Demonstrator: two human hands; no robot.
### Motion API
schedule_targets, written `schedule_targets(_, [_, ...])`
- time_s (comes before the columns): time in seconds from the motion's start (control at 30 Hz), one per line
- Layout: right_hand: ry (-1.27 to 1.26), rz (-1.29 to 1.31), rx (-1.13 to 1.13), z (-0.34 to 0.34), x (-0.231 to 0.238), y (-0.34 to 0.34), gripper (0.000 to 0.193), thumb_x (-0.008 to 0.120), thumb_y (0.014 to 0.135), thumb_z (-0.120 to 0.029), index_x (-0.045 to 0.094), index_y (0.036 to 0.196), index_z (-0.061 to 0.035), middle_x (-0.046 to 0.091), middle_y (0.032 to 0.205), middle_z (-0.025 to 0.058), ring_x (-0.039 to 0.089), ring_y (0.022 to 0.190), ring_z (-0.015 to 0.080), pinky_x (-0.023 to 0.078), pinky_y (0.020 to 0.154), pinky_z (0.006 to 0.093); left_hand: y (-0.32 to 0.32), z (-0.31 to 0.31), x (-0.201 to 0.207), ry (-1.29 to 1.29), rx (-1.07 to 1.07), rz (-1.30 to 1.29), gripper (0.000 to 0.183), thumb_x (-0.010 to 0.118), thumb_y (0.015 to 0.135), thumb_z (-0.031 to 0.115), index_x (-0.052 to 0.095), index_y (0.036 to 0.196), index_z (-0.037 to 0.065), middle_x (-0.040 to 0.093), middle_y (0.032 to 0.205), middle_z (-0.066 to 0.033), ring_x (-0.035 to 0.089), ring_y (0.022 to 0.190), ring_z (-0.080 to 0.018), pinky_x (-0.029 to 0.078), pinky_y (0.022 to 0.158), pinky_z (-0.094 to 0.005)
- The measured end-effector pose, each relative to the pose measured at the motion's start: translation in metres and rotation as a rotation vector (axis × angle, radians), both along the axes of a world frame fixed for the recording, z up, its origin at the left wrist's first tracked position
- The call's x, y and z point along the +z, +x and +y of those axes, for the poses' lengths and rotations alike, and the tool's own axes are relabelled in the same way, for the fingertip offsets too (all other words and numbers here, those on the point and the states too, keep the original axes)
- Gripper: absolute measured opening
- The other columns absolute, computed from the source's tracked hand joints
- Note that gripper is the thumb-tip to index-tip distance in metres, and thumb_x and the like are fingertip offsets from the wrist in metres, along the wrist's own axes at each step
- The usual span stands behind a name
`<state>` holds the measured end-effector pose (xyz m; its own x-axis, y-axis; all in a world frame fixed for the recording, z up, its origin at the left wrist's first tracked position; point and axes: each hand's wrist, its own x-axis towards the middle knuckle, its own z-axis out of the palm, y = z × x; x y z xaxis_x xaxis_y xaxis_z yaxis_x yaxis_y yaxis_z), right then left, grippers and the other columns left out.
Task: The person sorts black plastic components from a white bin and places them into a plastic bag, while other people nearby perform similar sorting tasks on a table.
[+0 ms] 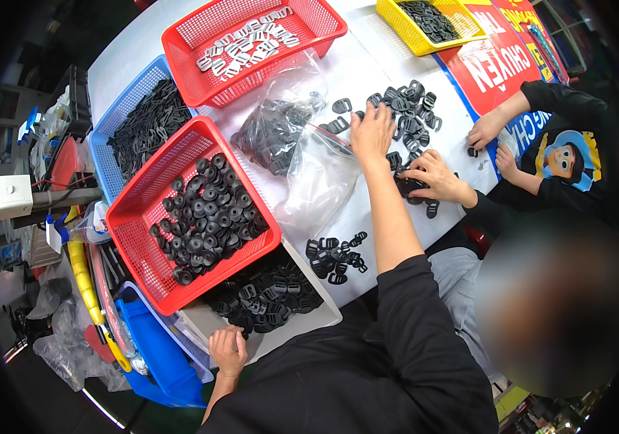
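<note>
My right hand (372, 134) reaches over the table with fingers stretched and spread, its fingertips on a pile of black plastic buckles (412, 108). My left hand (228, 351) has its fingers curled at the rim of a grey bin (317, 318) of black buckles close to my body. Left of my right forearm lies a clear plastic bag (317, 177) with black parts in its far half. A smaller cluster of black buckles (336, 257) sits near the table's front edge. Another person's hand (436, 179) rests on buckles just right of my forearm.
Red basket (132, 249) with black round pieces stands partly over the grey bin. Beyond are a blue basket (103, 155) of black strips, a red basket (252, 90) of white buckles and a yellow basket (418, 43). A third person's hands (489, 132) are at right.
</note>
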<state>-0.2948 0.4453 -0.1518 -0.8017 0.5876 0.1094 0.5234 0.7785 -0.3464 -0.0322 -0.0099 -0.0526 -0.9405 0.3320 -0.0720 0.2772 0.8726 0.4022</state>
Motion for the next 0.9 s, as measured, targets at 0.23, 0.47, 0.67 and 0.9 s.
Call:
schedule_targets(0.23, [-0.119,-0.12,0.013,0.011,0.013,-0.009,0.055,0.058,0.089,-0.036,0.047,0.132,-0.0029,0.041,0.138,0.0213,0.032,0.133,0.0375,0.023,0.108,0.0582,0.002,-0.001,0.0,-0.021,0.003,-0.007,0.004,0.06,0.078,0.006,0.062,0.081,0.008,0.063,0.083,-0.0047,0.058,0.079,-0.024,0.04,0.07,-0.0364])
schedule_targets(0.47, [0.073,-0.044,-0.152,0.034,-0.01,-0.016,0.059,0.057,0.089,-0.039,0.043,0.136,-0.0052,0.039,0.139,0.0217,0.033,0.134,0.0357,0.018,0.109,0.0587,-0.002,0.001,0.001,-0.013,0.003,-0.023,0.005,0.06,0.078,0.007,0.062,0.082,0.009,0.063,0.084,-0.0043,0.058,0.079,-0.0233,0.039,0.069,-0.0359])
schedule_targets(0.67, [0.178,0.008,-0.157,0.064,-0.006,-0.016,0.031,0.054,0.088,-0.018,0.057,0.114,-0.0015,0.056,0.118,0.0158,0.051,0.114,0.0299,0.037,0.099,0.0441,0.0,0.0,0.002,-0.016,0.005,-0.005,0.006,0.06,0.078,0.006,0.063,0.082,0.009,0.063,0.084,-0.0042,0.059,0.079,-0.0229,0.039,0.07,-0.0355])
schedule_targets(0.9, [0.186,0.016,-0.172,0.086,0.002,0.004,0.03,0.063,0.082,-0.014,0.063,0.111,-0.0075,0.063,0.111,0.0091,0.058,0.104,0.0284,0.048,0.086,0.0396,-0.001,0.002,0.0,-0.018,0.014,-0.003,0.005,0.061,0.078,0.007,0.062,0.082,0.009,0.063,0.084,-0.004,0.059,0.08,-0.0227,0.04,0.07,-0.0355])
